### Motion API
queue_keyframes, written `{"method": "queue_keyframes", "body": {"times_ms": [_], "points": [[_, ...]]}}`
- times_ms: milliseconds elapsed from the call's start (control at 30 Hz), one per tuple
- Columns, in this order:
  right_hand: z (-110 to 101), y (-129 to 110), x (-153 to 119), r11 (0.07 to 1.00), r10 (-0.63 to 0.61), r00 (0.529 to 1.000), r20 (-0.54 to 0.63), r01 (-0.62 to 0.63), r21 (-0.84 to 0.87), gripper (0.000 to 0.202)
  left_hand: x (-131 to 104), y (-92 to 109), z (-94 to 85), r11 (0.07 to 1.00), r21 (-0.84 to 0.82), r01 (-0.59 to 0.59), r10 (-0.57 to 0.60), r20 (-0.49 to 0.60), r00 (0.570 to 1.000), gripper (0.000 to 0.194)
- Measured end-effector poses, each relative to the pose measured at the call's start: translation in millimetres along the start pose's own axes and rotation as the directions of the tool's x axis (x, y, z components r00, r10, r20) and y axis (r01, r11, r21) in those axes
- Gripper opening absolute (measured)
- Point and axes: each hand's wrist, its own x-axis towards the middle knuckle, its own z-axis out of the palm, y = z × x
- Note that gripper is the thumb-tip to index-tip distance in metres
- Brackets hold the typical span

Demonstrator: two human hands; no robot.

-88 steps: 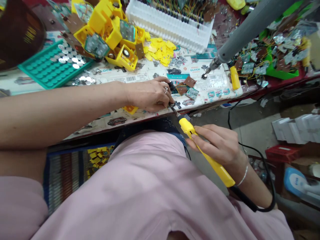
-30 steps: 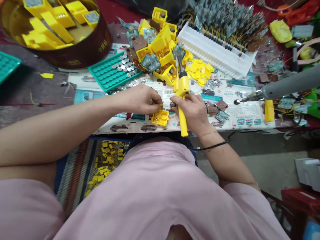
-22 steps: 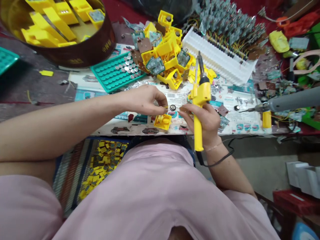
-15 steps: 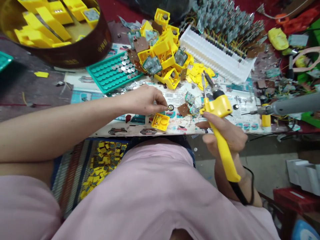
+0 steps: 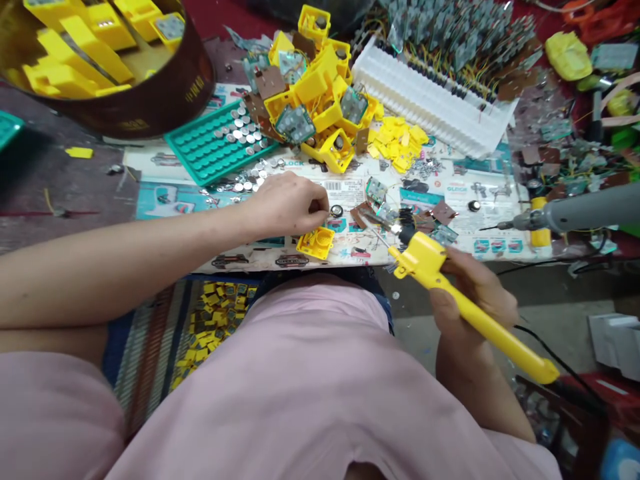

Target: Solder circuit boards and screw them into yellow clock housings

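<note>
My right hand [image 5: 475, 293] is closed round the yellow handle of a soldering iron [image 5: 423, 259] with a thin guide tube beside its tip. The tip points left, towards the small open yellow case [image 5: 320, 243] at the table's front edge. My left hand [image 5: 295, 203] is just above that case with thumb and forefinger pinched together; what they hold, if anything, is hidden. A small round black-rimmed part [image 5: 337, 211] lies right of the left fingertips. Green circuit boards [image 5: 376, 190] with brown pieces lie between the hands.
A green tray [image 5: 193, 157] holds silvery discs. Behind are heaped yellow cases [image 5: 325, 90], flat yellow pieces [image 5: 397, 143] and a white foam rack [image 5: 430, 100]. A dark round tin [image 5: 165, 100] stands at left. A grey electric screwdriver [image 5: 580, 212] juts in from the right.
My right hand has moved right and slightly down, and the soldering iron has swung from pointing up to pointing left. My left hand stays pinched near the yellow case.
</note>
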Motion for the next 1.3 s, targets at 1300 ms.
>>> {"method": "queue_keyframes", "body": {"times_ms": [1300], "points": [[12.6,-15.6,17.8,0.883,-0.437,0.89,0.129,0.452,-0.126,0.03,0.4,3.9,10.5,1.0,-0.023,0.003,-0.004,-0.075,0.997,0.037]]}}
